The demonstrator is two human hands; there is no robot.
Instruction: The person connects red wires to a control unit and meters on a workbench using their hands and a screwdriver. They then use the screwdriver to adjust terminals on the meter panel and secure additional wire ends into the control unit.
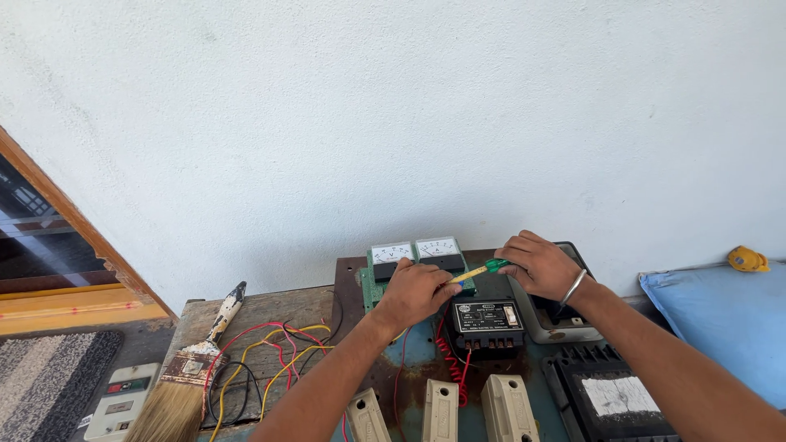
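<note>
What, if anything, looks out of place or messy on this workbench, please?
The red, yellow and black wires lie in a loose tangle beside a paint-crusted brush. The metal base plate looks rusty, its blue paint worn off. Nothing looks spilled.

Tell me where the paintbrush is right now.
The paintbrush lies at the lower left of the head view on the wooden bench, beside the tangled wires, well left of both hands.
</note>
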